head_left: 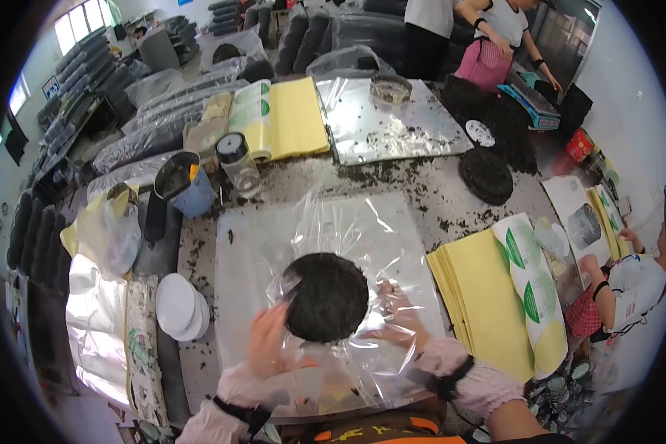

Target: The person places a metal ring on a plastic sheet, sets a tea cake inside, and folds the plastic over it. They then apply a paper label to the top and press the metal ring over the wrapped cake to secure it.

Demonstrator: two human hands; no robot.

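Observation:
A dark, round, crumbly pressed cake (325, 297) lies on clear plastic film (362, 381) in front of me. Under the film is a pale square board (248, 244). My left hand (270, 337), slightly blurred, is at the cake's left edge with its fingertips closed on a fold of film. To the right of the cake is my right hand (401, 318), its fingers apart and stretched toward the rim, with shiny film creases across them. Both wrists wear dark bands over pale sleeves.
White round lids (181, 307) are stacked left, near a blue jug (189, 185) and clear jar (237, 166). Yellow paper (481, 303) lies right. Behind are a metal tray (392, 137), another dark cake (486, 177), a loose dark heap (496, 122) and a scale (533, 107). People work nearby.

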